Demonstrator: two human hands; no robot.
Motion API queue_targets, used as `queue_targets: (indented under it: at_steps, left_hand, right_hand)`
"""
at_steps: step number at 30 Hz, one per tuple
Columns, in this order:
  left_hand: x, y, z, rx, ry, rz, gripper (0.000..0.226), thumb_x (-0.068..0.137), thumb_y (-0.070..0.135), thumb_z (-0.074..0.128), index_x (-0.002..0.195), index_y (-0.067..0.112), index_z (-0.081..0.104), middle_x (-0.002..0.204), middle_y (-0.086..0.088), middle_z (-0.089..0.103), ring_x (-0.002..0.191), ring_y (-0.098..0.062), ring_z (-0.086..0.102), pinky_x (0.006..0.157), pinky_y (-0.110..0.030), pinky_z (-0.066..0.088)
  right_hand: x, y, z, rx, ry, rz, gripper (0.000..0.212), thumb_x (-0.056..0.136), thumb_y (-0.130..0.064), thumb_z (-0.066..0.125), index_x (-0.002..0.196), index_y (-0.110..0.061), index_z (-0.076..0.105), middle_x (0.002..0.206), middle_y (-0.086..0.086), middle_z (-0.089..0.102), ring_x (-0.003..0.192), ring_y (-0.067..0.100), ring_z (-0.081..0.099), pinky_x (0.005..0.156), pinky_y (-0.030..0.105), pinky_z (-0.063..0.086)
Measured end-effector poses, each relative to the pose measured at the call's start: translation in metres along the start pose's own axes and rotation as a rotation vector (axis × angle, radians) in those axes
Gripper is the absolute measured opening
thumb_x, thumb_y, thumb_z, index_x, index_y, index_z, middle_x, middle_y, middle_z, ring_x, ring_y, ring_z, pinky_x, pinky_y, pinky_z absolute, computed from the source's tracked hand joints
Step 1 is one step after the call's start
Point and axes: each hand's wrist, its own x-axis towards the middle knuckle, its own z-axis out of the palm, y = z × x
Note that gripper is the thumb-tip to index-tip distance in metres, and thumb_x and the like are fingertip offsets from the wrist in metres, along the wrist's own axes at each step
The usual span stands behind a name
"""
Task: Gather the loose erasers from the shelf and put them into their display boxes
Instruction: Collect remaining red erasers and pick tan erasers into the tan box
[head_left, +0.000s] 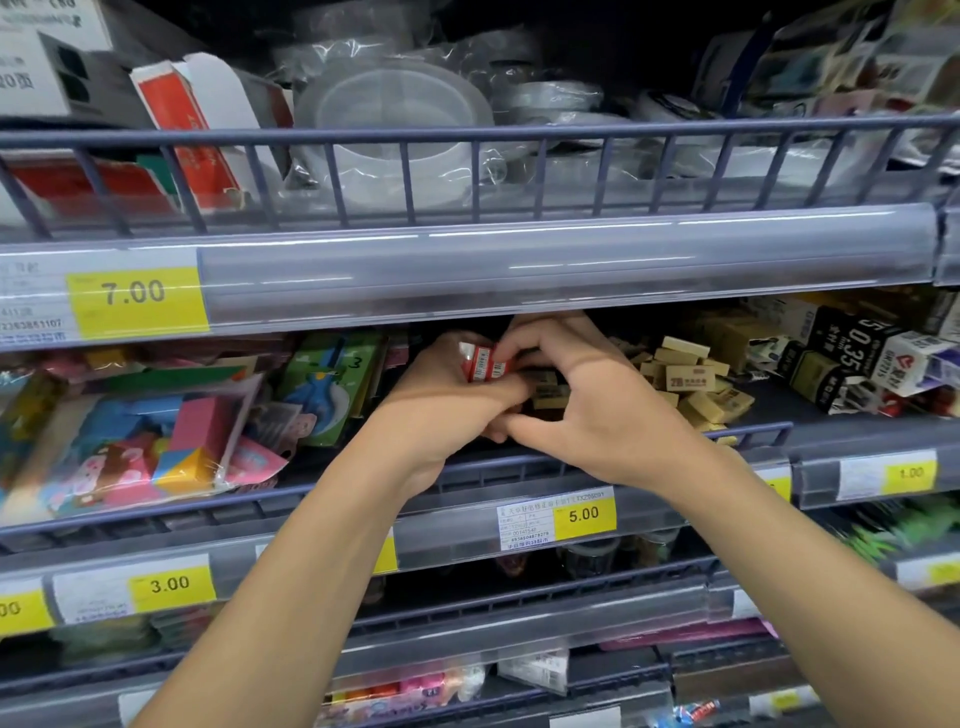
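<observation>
Between both hands' grip, red erasers

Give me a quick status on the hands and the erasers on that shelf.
Left hand grips small red-and-white boxes. Right hand curled over tan erasers, grasp hidden. Loose eraser pile waits to the right. Shelf rail fronts it.

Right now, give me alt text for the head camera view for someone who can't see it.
Two hands meet at a store shelf: the left hand holds small red erasers while the right hand reaches among tan erasers piled loose to the right. Colourful packets lie to the left, yellow price tags below.
</observation>
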Motion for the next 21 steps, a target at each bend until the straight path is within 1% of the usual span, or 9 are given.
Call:
queue_targets:
  at_steps: [1, 3, 5, 7, 10, 13, 15, 17, 21]
  left_hand:
    - [0.000, 0.000, -0.001, -0.016, 0.001, -0.008, 0.031, 0.080, 0.006, 0.070, 0.110, 0.009, 0.063, 0.063, 0.001, 0.070, 0.055, -0.015, 0.064, 0.058, -0.028, 0.055]
    - [0.001, 0.000, -0.002, -0.042, 0.006, -0.023, 0.035, 0.071, 0.008, 0.070, 0.106, 0.011, 0.065, 0.060, 0.003, 0.069, 0.056, -0.014, 0.066, 0.058, -0.027, 0.056]
    - [0.000, 0.000, -0.002, -0.053, 0.013, -0.020, 0.030, 0.069, 0.009, 0.069, 0.098, 0.014, 0.067, 0.058, 0.005, 0.068, 0.053, -0.011, 0.065, 0.055, -0.024, 0.055]
    - [0.000, -0.001, -0.002, -0.057, 0.022, -0.009, 0.020, 0.077, 0.004, 0.071, 0.092, 0.017, 0.068, 0.056, 0.007, 0.067, 0.053, -0.009, 0.064, 0.051, -0.022, 0.053]
    - [0.000, -0.003, -0.002, -0.066, 0.050, -0.009, 0.018, 0.081, 0.004, 0.071, 0.088, 0.019, 0.066, 0.055, 0.008, 0.067, 0.058, -0.012, 0.065, 0.050, -0.023, 0.051]
    - [-0.001, -0.002, -0.003, -0.081, 0.055, -0.017, 0.018, 0.068, 0.016, 0.070, 0.085, 0.019, 0.066, 0.057, 0.006, 0.067, 0.059, -0.017, 0.063, 0.054, -0.026, 0.052]
    - [-0.002, -0.002, -0.002, -0.085, 0.050, -0.021, 0.023, 0.064, 0.019, 0.068, 0.087, 0.019, 0.067, 0.058, 0.005, 0.068, 0.059, -0.015, 0.064, 0.056, -0.025, 0.053]
    - [-0.003, -0.003, -0.002, -0.096, 0.043, -0.021, 0.022, 0.067, 0.018, 0.070, 0.089, 0.018, 0.067, 0.062, 0.003, 0.071, 0.061, -0.015, 0.066, 0.057, -0.025, 0.055]
    - [-0.004, -0.003, -0.004, -0.136, 0.057, -0.046, 0.019, 0.087, 0.005, 0.072, 0.100, 0.017, 0.065, 0.072, 0.000, 0.077, 0.066, -0.017, 0.072, 0.060, -0.027, 0.058]
  right_hand:
    - [0.000, -0.001, 0.001, -0.018, 0.010, -0.010, 0.051, 0.072, -0.036, 0.081, 0.117, -0.036, 0.056, 0.121, -0.014, 0.050, 0.113, -0.007, 0.049, 0.097, 0.005, 0.034]
    - [0.001, -0.001, 0.000, -0.039, 0.006, -0.027, 0.053, 0.073, -0.035, 0.082, 0.119, -0.035, 0.055, 0.120, -0.014, 0.052, 0.114, -0.008, 0.045, 0.096, 0.002, 0.031]
    - [0.003, 0.001, -0.004, -0.033, -0.023, -0.037, 0.054, 0.075, -0.037, 0.080, 0.123, -0.034, 0.053, 0.119, -0.016, 0.055, 0.115, -0.005, 0.048, 0.096, 0.006, 0.034]
    - [0.006, 0.007, -0.012, -0.018, -0.041, -0.002, 0.054, 0.078, -0.037, 0.078, 0.124, -0.039, 0.050, 0.117, -0.022, 0.057, 0.113, -0.005, 0.052, 0.095, 0.010, 0.040]
    - [0.014, 0.022, -0.029, -0.117, -0.128, 0.146, 0.044, 0.084, -0.033, 0.075, 0.116, -0.050, 0.049, 0.105, -0.034, 0.054, 0.099, -0.019, 0.049, 0.081, 0.007, 0.041]
    - [0.020, 0.036, -0.037, -0.288, -0.242, 0.212, 0.030, 0.089, -0.031, 0.070, 0.114, -0.044, 0.059, 0.095, -0.031, 0.053, 0.093, -0.008, 0.053, 0.073, 0.004, 0.036]
    - [0.024, 0.042, -0.036, -0.392, -0.310, 0.228, 0.026, 0.090, -0.032, 0.068, 0.116, -0.035, 0.064, 0.103, -0.017, 0.056, 0.100, 0.008, 0.056, 0.081, 0.016, 0.043]
    - [0.028, 0.043, -0.032, -0.468, -0.371, 0.263, 0.025, 0.091, -0.034, 0.066, 0.116, -0.032, 0.065, 0.108, -0.010, 0.057, 0.104, 0.015, 0.056, 0.090, 0.029, 0.047]
    - [0.034, 0.042, -0.027, -0.509, -0.423, 0.292, 0.022, 0.091, -0.033, 0.066, 0.113, -0.030, 0.064, 0.108, -0.009, 0.065, 0.104, 0.014, 0.053, 0.092, 0.032, 0.049]
